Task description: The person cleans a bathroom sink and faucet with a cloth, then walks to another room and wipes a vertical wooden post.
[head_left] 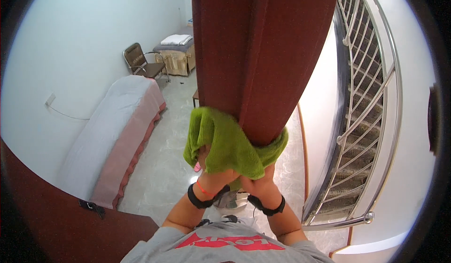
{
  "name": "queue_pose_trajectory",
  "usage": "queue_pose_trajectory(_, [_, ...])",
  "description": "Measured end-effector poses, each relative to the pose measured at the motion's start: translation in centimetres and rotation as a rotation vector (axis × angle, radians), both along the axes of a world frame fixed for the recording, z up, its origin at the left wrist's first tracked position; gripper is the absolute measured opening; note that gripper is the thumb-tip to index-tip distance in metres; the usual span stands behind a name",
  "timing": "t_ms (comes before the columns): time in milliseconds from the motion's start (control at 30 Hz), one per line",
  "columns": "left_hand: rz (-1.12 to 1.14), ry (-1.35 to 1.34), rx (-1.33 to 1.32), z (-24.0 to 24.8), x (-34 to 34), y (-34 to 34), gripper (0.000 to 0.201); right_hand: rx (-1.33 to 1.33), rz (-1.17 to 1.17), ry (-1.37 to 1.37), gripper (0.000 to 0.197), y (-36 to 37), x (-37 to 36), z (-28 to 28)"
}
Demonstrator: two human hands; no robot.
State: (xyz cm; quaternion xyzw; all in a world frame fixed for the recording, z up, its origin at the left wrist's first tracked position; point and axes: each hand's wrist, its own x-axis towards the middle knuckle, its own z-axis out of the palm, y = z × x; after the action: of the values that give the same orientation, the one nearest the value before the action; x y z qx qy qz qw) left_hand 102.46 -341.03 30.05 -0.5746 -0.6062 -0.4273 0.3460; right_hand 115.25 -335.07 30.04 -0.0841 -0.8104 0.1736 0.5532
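Gripping green cloth [230,143] wrapped round door edge [263,75], both hands' fingers [221,174] beneath.

A single head-worn fisheye view looks steeply down, close against the edge of a dark red door [263,51]. Left of the door lies a room with a bed [112,136]; right of it, a staircase railing [371,98].

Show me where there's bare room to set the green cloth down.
Bare floor lies between the covered bed and the red door edge. The far corner is crowded: chair and cabinet with folded towels. Both hands, left hand and right hand, press the green cloth around that edge.
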Motion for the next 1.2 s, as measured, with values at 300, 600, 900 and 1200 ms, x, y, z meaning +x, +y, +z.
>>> queue_pose_trajectory(300, [0.029, 0.044, -0.101, 1.6, -2.3, -0.3, 0.066, 0.059, 0.056, 0.022, 0.047, 0.5, 0.4, 4.8])
queue_pose_trajectory(600, [-0.016, 0.000, -0.020, -2.1, -1.2, -1.1, 0.058, -0.184, 0.089, 0.089, 0.081, 0.0, -0.5, -1.7])
queue_pose_trajectory(900, [-0.077, -0.107, -0.028, -1.9, -3.4, -1.6, 0.052, -0.113, 0.063, 0.013, 0.057, 0.3, -1.4, -0.2])
queue_pose_trajectory(1200, [-0.250, -0.372, 0.116, -9.1, -2.0, -1.6, 0.034, -0.266, -0.017, -0.077, 0.076, 0.1, -1.3, -8.4])
